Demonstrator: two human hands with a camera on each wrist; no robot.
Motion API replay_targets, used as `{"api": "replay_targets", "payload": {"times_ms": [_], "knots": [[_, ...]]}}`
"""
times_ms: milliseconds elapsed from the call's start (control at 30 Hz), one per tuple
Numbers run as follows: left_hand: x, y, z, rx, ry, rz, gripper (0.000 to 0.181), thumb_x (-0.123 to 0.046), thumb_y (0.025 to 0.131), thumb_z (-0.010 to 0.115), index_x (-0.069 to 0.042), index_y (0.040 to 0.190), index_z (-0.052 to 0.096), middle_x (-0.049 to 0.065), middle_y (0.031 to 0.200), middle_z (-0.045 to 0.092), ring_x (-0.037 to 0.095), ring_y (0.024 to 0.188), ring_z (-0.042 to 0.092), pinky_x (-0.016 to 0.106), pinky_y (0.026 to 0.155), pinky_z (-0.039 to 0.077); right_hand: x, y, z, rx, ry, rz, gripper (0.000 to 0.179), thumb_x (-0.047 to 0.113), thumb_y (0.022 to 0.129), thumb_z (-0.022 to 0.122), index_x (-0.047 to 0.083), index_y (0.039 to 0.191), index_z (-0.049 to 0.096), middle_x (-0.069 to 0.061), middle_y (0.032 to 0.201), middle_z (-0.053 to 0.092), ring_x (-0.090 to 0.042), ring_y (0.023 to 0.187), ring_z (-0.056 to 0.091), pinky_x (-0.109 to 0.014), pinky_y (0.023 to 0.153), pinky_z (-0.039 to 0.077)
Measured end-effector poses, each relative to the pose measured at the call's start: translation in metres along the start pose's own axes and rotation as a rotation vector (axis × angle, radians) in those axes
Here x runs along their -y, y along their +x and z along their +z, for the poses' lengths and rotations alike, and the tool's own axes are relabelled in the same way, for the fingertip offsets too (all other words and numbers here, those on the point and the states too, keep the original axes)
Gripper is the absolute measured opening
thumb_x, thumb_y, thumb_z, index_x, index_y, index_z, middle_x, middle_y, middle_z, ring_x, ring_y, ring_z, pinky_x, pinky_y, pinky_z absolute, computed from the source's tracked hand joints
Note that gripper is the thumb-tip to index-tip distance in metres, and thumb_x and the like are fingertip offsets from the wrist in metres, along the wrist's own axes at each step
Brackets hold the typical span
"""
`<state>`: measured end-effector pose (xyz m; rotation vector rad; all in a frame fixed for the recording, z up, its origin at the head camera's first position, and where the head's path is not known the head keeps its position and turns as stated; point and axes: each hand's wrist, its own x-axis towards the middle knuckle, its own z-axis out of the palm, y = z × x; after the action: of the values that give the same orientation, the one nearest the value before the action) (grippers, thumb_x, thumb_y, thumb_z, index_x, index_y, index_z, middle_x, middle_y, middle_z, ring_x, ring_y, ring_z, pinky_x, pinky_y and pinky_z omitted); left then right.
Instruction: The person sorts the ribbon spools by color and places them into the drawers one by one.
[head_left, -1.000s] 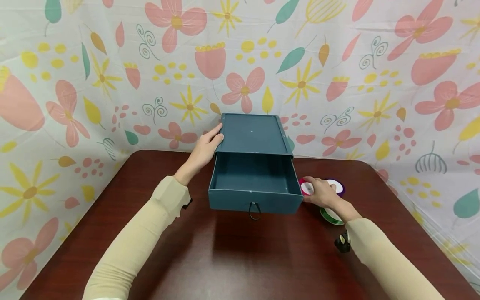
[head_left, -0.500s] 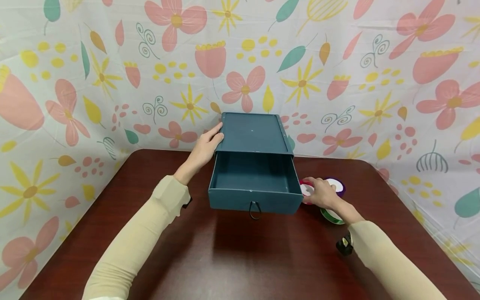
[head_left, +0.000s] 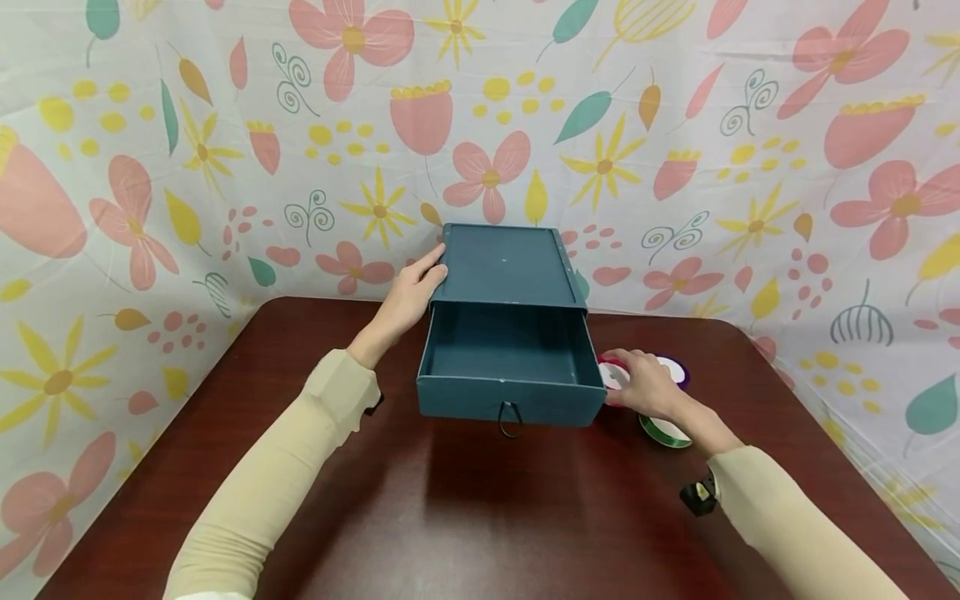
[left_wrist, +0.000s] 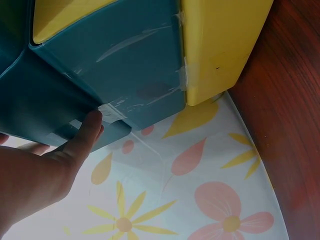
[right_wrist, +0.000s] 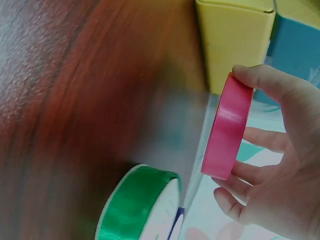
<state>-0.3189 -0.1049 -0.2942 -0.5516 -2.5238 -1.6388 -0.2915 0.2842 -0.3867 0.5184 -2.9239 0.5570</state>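
Observation:
A blue drawer box [head_left: 504, 265] stands in the middle of the table, its top drawer [head_left: 510, 398] pulled out with nothing visible inside. My left hand [head_left: 405, 296] rests against the box's left side; in the left wrist view, a straight finger [left_wrist: 86, 135] touches the blue side panel. To the right of the drawer, my right hand [head_left: 648, 385] grips a pink ribbon spool [right_wrist: 227, 130] on edge between thumb and fingers. A green ribbon spool [right_wrist: 132, 205] lies close below that hand, and a purple-rimmed spool [head_left: 678, 372] is partly hidden behind it.
Yellow drawer parts [left_wrist: 217, 50] show low on the box in the wrist views. A small black loop handle [head_left: 510, 419] hangs from the drawer front. Behind the dark red table [head_left: 322, 333] hangs a flower-print cloth [head_left: 480, 108].
My right forearm and wrist have shifted slightly right and toward me, while the fingers stay on the pink ribbon spool. The left hand and the box keep their places.

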Motion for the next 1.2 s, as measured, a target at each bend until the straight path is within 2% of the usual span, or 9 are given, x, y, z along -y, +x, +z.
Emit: {"api": "replay_targets", "payload": {"times_ms": [67,267,300,533,867,1000,1200], "knots": [[-0.005,-0.002,-0.001,0.008,-0.005,-0.013,0.053,-0.037,0.105,0.035,-0.023,0.155,0.024,0.001,0.161,0.023,0.022,0.148,0.025,0.046,0.119,0.026,0.003,-0.001,-0.003,0.001,0.006,-0.020,0.071,0.032,0.072,0.082,-0.001,0.130,0.056,-0.029,0.125,0.058,-0.045,0.112,0.053,-0.064,0.087,0.047],[-0.004,-0.002,0.000,0.003,0.000,-0.014,0.053,-0.038,0.105,0.035,-0.024,0.155,0.025,0.001,0.161,0.024,0.022,0.148,0.026,0.045,0.119,0.027,0.014,-0.003,-0.012,0.002,0.027,-0.044,0.073,0.033,0.072,0.083,0.001,0.132,0.055,-0.027,0.129,0.057,-0.044,0.115,0.050,-0.064,0.090,0.045],[0.001,0.000,0.000,-0.002,0.004,-0.008,0.053,-0.040,0.104,0.036,-0.025,0.154,0.025,0.001,0.160,0.025,0.021,0.148,0.026,0.045,0.119,0.027,0.016,-0.003,-0.013,0.000,0.028,-0.047,0.074,0.033,0.072,0.083,0.001,0.132,0.055,-0.026,0.129,0.057,-0.044,0.115,0.050,-0.064,0.091,0.045],[-0.001,-0.001,0.000,-0.012,0.023,-0.008,0.053,-0.040,0.104,0.036,-0.025,0.154,0.026,0.003,0.160,0.027,0.022,0.147,0.028,0.046,0.118,0.027,0.028,-0.003,-0.022,-0.018,0.019,-0.072,0.073,0.032,0.071,0.084,0.000,0.130,0.057,-0.025,0.127,0.059,-0.041,0.113,0.053,-0.061,0.090,0.047],[-0.001,-0.001,0.000,-0.011,0.020,-0.006,0.053,-0.040,0.104,0.036,-0.025,0.154,0.026,0.003,0.159,0.028,0.022,0.146,0.029,0.046,0.118,0.028,0.046,-0.005,-0.042,-0.043,0.018,-0.134,0.064,0.032,0.074,0.082,-0.001,0.125,0.060,-0.020,0.115,0.065,-0.033,0.101,0.055,-0.044,0.079,0.050],[-0.002,-0.001,-0.001,-0.012,0.019,-0.004,0.053,-0.039,0.104,0.036,-0.025,0.154,0.026,0.003,0.160,0.027,0.022,0.147,0.028,0.046,0.118,0.028,0.052,-0.005,-0.049,-0.052,0.015,-0.140,0.063,0.031,0.074,0.082,0.000,0.125,0.060,-0.018,0.115,0.065,-0.033,0.101,0.054,-0.040,0.077,0.048],[-0.002,-0.001,0.000,-0.010,0.014,-0.005,0.053,-0.041,0.104,0.036,-0.027,0.154,0.026,0.002,0.160,0.027,0.023,0.147,0.028,0.047,0.118,0.028,0.059,-0.007,-0.061,-0.038,-0.001,-0.101,0.065,0.031,0.075,0.081,0.002,0.128,0.057,-0.019,0.119,0.063,-0.032,0.104,0.052,-0.044,0.080,0.049]]}}
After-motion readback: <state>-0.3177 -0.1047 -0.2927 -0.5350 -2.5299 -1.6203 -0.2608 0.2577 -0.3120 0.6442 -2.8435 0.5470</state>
